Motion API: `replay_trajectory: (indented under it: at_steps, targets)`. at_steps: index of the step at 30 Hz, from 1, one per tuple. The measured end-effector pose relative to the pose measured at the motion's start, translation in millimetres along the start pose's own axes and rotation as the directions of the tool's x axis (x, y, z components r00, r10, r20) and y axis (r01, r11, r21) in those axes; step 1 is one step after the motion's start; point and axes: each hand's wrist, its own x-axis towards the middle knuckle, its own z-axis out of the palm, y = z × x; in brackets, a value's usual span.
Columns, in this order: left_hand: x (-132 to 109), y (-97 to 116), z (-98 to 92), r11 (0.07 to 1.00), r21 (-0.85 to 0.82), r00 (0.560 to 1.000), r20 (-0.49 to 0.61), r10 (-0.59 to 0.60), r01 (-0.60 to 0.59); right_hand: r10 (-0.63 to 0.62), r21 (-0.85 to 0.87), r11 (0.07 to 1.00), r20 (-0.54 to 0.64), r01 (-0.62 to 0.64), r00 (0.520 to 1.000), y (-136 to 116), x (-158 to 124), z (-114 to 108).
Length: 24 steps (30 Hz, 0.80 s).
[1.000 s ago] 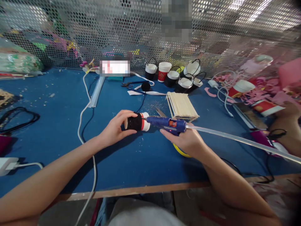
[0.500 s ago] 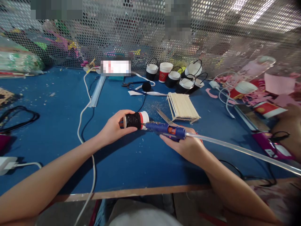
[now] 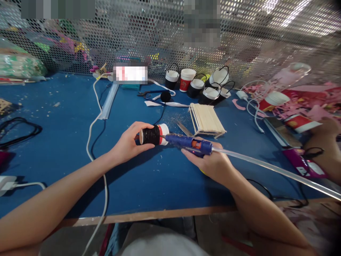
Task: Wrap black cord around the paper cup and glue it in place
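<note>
Lying sideways in the grip of my left hand (image 3: 133, 141) is a paper cup (image 3: 151, 135), its body wound with black cord and a red and white band bare near the rim. My right hand (image 3: 213, 161) is closed round a blue glue gun (image 3: 189, 143), with a long clear glue stick (image 3: 255, 165) sticking out of its back. The gun's nozzle points left and meets the cup beside the edge of the cord. From the cup a black cord runs up to a small black ball of cord (image 3: 165, 96).
Scissors (image 3: 184, 128) lie by a small stick-built rack (image 3: 207, 119). Several cord-wrapped cups with handles (image 3: 195, 88) stand along the perforated metal screen (image 3: 160, 39). A white cable (image 3: 92, 135) crosses the blue table at left. Another person's arm (image 3: 323, 149) rests at right.
The glue gun's nozzle has shifted slightly up along the cup. My left hand keeps its hold on the cup. The person's arm at right has moved a little.
</note>
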Motion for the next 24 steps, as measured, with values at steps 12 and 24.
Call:
replay_trajectory:
  at_steps: [12, 24]
  targets:
    - [-1.0, 5.5, -0.2, 0.953, 0.202, 0.974, 0.058, 0.218, -0.225, 0.076, 0.017, 0.997, -0.089, -0.075, 0.993, -4.7, 6.5, -0.5]
    - [-1.2, 6.6, 0.0, 0.952, 0.187, 0.970, 0.084, 0.229, -0.242, 0.075, 0.117, 0.991, -0.062, -0.067, 0.995, -2.5, 11.8, -0.7]
